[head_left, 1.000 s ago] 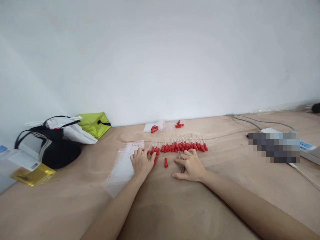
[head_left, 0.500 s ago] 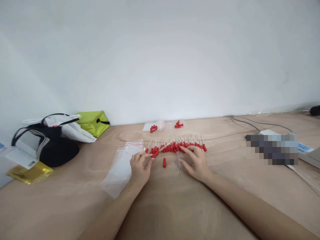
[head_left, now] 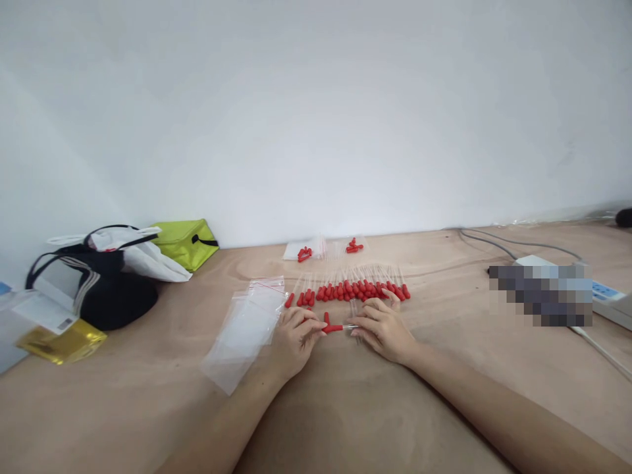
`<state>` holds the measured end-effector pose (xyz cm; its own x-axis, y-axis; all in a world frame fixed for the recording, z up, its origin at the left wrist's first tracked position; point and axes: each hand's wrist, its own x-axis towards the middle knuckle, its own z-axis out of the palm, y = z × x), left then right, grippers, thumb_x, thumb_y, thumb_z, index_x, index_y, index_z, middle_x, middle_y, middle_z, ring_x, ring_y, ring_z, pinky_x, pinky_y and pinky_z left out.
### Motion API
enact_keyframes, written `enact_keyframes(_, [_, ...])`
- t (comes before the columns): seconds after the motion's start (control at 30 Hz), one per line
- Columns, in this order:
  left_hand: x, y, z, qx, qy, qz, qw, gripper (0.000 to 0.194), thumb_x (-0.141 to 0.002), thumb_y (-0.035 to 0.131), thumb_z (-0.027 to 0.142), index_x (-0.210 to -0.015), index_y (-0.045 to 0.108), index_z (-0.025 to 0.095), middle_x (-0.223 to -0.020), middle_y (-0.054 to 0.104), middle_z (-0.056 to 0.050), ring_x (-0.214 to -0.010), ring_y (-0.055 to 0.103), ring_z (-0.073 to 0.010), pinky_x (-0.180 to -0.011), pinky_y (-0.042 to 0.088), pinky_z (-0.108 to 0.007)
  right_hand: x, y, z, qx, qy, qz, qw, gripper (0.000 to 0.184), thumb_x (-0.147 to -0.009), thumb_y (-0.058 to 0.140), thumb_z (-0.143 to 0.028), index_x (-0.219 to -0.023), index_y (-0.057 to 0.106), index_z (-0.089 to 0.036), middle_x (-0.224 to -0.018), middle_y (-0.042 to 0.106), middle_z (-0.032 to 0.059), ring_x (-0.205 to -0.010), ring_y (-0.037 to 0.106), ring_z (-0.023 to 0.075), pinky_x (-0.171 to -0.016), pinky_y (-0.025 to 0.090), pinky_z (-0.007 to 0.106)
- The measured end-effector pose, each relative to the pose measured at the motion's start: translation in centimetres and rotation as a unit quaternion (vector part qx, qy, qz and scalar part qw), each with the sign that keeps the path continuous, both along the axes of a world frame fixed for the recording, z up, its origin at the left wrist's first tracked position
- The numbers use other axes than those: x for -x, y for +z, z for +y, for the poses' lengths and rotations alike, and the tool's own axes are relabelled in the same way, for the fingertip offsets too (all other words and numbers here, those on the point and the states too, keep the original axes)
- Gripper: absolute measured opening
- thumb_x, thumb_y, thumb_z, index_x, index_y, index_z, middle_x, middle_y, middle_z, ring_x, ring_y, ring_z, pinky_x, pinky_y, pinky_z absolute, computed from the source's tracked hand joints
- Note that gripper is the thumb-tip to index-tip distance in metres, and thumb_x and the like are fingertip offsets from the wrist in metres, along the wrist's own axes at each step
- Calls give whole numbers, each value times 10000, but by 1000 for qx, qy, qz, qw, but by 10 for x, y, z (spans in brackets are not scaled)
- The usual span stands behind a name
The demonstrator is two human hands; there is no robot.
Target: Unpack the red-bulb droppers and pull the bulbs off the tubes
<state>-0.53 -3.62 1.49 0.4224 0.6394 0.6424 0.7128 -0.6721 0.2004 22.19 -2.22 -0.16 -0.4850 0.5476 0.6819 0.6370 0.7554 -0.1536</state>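
Pinched by its red rubber bulb, a dropper (head_left: 334,328) lies level between my left hand (head_left: 299,336) and my right hand (head_left: 382,328). My left fingers are closed on the bulb end, while my right fingers grip the clear tube end. Just behind it is a loose red bulb (head_left: 326,318). Beyond my hands several droppers (head_left: 348,289) lie in a row, bulbs toward me and clear tubes pointing at the wall. A few clear tubes (head_left: 354,306) lie by my right fingertips, partly hidden.
Clear zip bags (head_left: 247,329) lie left of my left hand. Two small bags with red bulbs (head_left: 305,253) are near the wall. A black bag (head_left: 116,296), a lime-green bag (head_left: 185,243) and a gold packet (head_left: 64,345) stand left. Grey cables (head_left: 494,240) and a blurred dark object are right.
My left hand has moved right and nearer with the dropper, which has turned level. My right hand has closed on its tube end.
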Motion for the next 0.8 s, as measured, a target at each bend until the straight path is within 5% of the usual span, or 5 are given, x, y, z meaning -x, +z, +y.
enact_keyframes(0.3, [-17, 4, -4, -28, -52, 61, 996, 225, -819, 505, 341, -990, 600, 230, -917, 646, -29, -889, 534, -178, -812, 373, -344, 4, 1, -4, -3, 10, -1, 1000, 190, -842, 457, -289, -828, 643, -253, -607, 563, -21, -698, 451, 120, -897, 197, 395])
enact_keyframes(0.8, [-15, 10, -14, -40, -51, 76, 995, 179, -841, 490, 240, -696, 594, 220, -686, 658, 53, -744, 552, -140, -811, 288, -342, 3, 5, -14, -16, 48, 7, 999, 199, -831, 452, -262, -720, 613, -225, -522, 525, -37, -646, 407, 114, -882, 194, 402])
